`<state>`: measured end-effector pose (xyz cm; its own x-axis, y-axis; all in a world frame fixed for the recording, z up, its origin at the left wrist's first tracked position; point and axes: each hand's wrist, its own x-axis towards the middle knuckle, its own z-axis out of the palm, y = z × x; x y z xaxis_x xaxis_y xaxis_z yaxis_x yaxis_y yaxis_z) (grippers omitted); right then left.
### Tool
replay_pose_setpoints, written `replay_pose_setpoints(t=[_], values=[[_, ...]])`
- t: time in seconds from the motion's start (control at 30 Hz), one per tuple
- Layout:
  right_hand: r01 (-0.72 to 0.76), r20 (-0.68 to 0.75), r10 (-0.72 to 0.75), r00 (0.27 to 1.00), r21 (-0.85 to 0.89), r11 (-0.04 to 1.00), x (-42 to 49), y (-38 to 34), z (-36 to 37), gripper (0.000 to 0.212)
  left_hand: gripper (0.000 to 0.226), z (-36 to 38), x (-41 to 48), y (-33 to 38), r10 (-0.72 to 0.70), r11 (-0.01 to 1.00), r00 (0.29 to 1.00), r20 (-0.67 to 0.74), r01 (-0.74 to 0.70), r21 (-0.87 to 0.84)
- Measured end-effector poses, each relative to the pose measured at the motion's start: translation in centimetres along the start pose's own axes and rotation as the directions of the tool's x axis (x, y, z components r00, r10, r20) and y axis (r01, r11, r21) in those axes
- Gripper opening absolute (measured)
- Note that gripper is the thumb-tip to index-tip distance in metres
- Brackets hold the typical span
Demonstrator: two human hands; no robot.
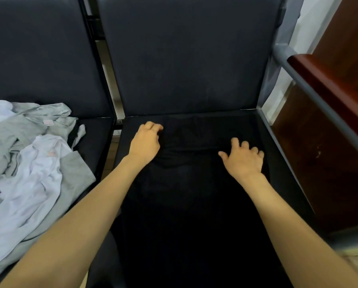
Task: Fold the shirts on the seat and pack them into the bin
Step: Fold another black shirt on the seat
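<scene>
We are bunching the black shirt (186, 183) at the seat's (255, 129) back left in our left hand (145, 142), our right hand (243, 159) lying spread on it. A shirt heap (34, 163) is crowding the neighbouring seat (95, 134), cut off leftward; black edges are blurring.

Black shirt (184, 183) on dark seat (254, 124)

Dim, soft light, brightest at one o'clock, where a pale wall (311, 21) glares. The black shirt (194, 183) swallows detail — frame edges bow and soften.
</scene>
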<state>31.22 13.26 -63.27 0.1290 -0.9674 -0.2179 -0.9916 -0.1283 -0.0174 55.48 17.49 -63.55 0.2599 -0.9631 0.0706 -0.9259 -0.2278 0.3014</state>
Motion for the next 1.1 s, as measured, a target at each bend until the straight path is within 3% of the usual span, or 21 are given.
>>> replay_pose_setpoints(t=[0.07,0.13,0.2,0.27,0.33,0.4,0.5,0.67,0.77,0.83,0.9,0.97,1.03,1.1], values=[[0.021,0.100,-0.014,0.995,-0.070,0.997,-0.2,0.0,0.5,0.062,0.048,1.0,-0.2,-1.2,0.001,0.999,0.976,0.218,-0.010,0.038],[-0.005,0.165,0.021,0.986,-0.100,0.995,0.1,0.4,0.1,0.062,0.058,1.6,-0.6,-2.1,-0.160,0.971,0.927,0.340,0.086,0.223],[-0.021,0.182,0.043,0.982,-0.119,0.993,0.2,0.6,-0.2,0.065,0.071,1.2,-0.8,-2.5,-0.348,0.919,0.891,0.292,0.263,0.294],[-0.009,0.183,0.034,0.982,-0.139,0.990,-0.1,0.4,-0.1,0.069,0.077,0.6,-1.1,-2.5,-0.439,0.893,0.863,0.250,0.387,0.231],[0.009,0.179,0.018,0.984,-0.148,0.989,-0.4,0.4,-0.1,0.071,0.077,0.5,-2.1,-1.7,-0.370,0.926,0.912,0.177,0.348,0.145],[0.008,0.179,0.014,0.984,-0.124,0.992,-0.6,0.3,-0.7,0.075,0.073,0.5,-4.0,-0.2,-0.213,0.971,0.971,0.107,0.198,0.137],[-0.002,0.242,0.009,0.970,-0.029,1.000,-1.1,0.2,-2.0,0.073,0.065,0.6,-6.8,1.0,-0.076,0.976,0.983,0.168,0.038,0.214],[0.039,0.414,-0.004,0.910,-0.076,0.996,-1.6,-0.8,-1.4,0.081,0.070,1.4,-7.7,0.4,-0.201,0.956,0.904,0.378,0.098,0.275],[0.063,0.372,-0.053,0.927,-0.015,0.998,1.1,-0.8,-0.7,0.084,0.070,1.8,-4.2,-1.1,-0.197,0.970,0.901,0.385,0.122,0.211],[0.114,0.307,-0.135,0.942,0.084,0.990,3.8,-0.4,-0.6,0.079,0.067,1.6,-0.9,-2.7,-0.204,0.964,0.918,0.341,0.129,0.231],[0.152,0.265,-0.179,0.947,0.119,0.981,6.2,-0.2,-0.6,0.073,0.059,0.7,1.3,-4.0,-0.197,0.920,0.953,0.228,0.099,0.380],[0.165,0.240,-0.180,0.954,0.081,0.983,8.0,-0.5,-0.7,0.067,0.049,-0.1,1.2,-3.6,-0.042,0.893,0.995,0.091,-0.003,0.451],[0.178,0.208,-0.188,0.960,0.064,0.982,8.6,-1.1,-0.7,0.066,0.038,-0.5,-1.2,-1.9,0.155,0.926,0.988,-0.007,-0.143,0.349],[0.196,0.108,-0.206,0.973,0.101,0.975,7.5,-1.6,-0.6,0.065,0.025,-0.6,-4.7,-0.4,0.193,0.962,0.981,-0.007,-0.188,0.200]])
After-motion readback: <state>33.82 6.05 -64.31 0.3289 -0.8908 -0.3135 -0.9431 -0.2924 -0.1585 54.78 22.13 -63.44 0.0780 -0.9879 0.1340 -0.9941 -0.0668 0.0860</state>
